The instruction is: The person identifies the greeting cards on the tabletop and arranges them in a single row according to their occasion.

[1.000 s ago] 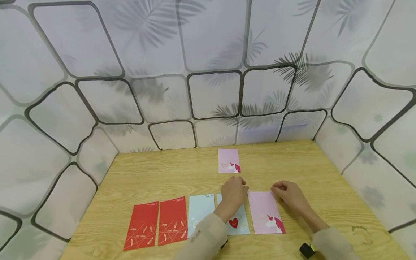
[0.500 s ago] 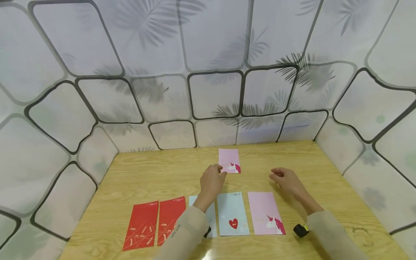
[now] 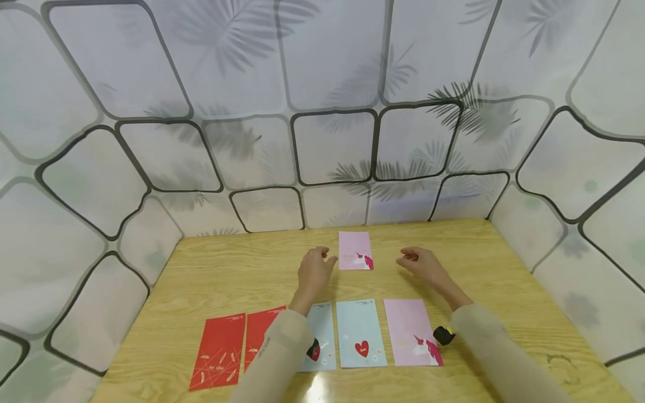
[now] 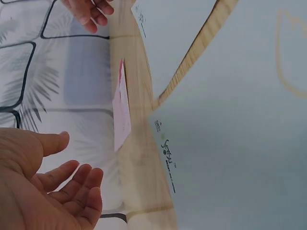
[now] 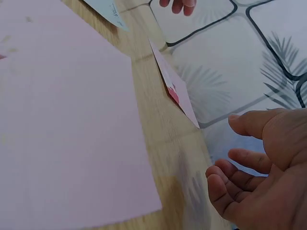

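Observation:
A pink unicorn card (image 3: 354, 249) lies flat near the back of the table, between my two hands. My left hand (image 3: 313, 274) hovers just left of it, fingers loosely bent and holding nothing. To its right my right hand (image 3: 425, 267) is also unoccupied, with thumb and fingers apart in the right wrist view. In the front row a second pink unicorn card (image 3: 407, 330) lies at the right end, beside a pale blue heart card (image 3: 360, 330). Another pale blue card (image 3: 324, 327) is partly covered by my left forearm.
Two red cards lie at the left of the row; the outer red card (image 3: 218, 350) shows whole, the inner red card (image 3: 259, 330) is partly behind my sleeve. The wooden table (image 3: 242, 274) meets a patterned curtain (image 3: 332, 151) at its back and sides.
Both hands have left the front pink card's upper corners. The left hand has moved left and away from me, the right hand farther back, so they now flank the rear pink card.

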`<state>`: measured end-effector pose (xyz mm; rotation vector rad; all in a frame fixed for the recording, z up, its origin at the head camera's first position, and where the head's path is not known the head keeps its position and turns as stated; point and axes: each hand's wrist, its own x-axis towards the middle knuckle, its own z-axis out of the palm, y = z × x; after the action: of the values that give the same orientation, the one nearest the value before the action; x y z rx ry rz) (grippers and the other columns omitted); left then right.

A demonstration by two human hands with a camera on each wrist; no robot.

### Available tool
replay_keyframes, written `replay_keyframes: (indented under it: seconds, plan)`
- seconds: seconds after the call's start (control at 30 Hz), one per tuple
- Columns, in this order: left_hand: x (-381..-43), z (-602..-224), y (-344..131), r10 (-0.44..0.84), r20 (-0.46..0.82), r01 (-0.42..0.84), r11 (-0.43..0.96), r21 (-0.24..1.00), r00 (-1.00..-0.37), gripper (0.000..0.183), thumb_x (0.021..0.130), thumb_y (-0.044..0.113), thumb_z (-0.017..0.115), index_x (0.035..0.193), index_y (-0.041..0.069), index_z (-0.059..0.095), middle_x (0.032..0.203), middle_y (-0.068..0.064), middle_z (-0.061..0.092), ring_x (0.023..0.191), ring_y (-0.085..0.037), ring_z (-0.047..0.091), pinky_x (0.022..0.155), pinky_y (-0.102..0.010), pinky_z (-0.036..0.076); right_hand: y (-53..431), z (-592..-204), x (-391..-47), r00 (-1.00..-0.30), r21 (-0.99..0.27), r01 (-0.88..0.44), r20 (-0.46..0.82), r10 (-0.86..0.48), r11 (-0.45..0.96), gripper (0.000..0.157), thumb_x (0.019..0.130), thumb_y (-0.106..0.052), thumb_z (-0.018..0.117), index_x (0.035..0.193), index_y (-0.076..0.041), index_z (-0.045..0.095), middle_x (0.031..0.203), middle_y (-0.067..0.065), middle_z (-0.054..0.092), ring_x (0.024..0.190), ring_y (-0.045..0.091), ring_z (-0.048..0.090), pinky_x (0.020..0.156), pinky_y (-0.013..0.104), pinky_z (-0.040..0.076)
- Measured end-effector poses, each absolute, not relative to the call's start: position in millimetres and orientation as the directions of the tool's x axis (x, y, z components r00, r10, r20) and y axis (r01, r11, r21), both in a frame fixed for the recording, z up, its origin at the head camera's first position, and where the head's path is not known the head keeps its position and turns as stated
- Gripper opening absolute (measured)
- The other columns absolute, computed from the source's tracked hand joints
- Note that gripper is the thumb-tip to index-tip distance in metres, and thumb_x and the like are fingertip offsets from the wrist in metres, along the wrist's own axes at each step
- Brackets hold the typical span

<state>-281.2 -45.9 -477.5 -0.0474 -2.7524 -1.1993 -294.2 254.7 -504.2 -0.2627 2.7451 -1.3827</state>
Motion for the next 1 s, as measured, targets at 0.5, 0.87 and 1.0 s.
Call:
replay_keyframes:
  seconds: [0.5,0.87,1.0]
  plan:
    - [-306.9,-493.4,-41.4,-0.02,0.104,0.068,0.63,0.773,-0.994,0.042,0.098,0.019,0.072,0.13,-0.008,0.064,0.12,-0.023,0.066,0.113,-0.039,0.063,0.095,-0.049,0.053,214.7,-507.4,-339.7,-0.972,-0.757,-0.221,0.117,-0.206,0.615,0.055,0.1,-0.023,0.069,0.139,0.012,0.055,0.128,0.03,0.063,0.113,0.042,0.062,0.096,0.054,0.052]
    - [-315.4,-500.4,-32.6,-0.037,0.102,0.049,0.686,0.726,-0.994,0.042,0.095,0.018,0.075,0.126,-0.009,0.066,0.121,-0.026,0.065,0.118,-0.043,0.059,0.1,-0.051,0.05,197.6,-516.5,-370.9,-0.974,-0.752,-0.214,0.117,-0.194,0.623,0.054,0.097,-0.017,0.07,0.135,0.018,0.054,0.128,0.035,0.061,0.117,0.047,0.06,0.102,0.056,0.048]
    - [-316.5,-503.9,-29.3,-0.042,0.091,0.035,0.702,0.711,-0.995,0.043,0.096,0.019,0.075,0.128,-0.008,0.066,0.124,-0.027,0.064,0.123,-0.044,0.055,0.104,-0.051,0.047,191.9,-518.7,-379.1,-0.974,-0.735,-0.219,0.121,-0.194,0.641,0.056,0.096,-0.018,0.071,0.135,0.018,0.054,0.127,0.035,0.061,0.116,0.047,0.059,0.101,0.055,0.048]
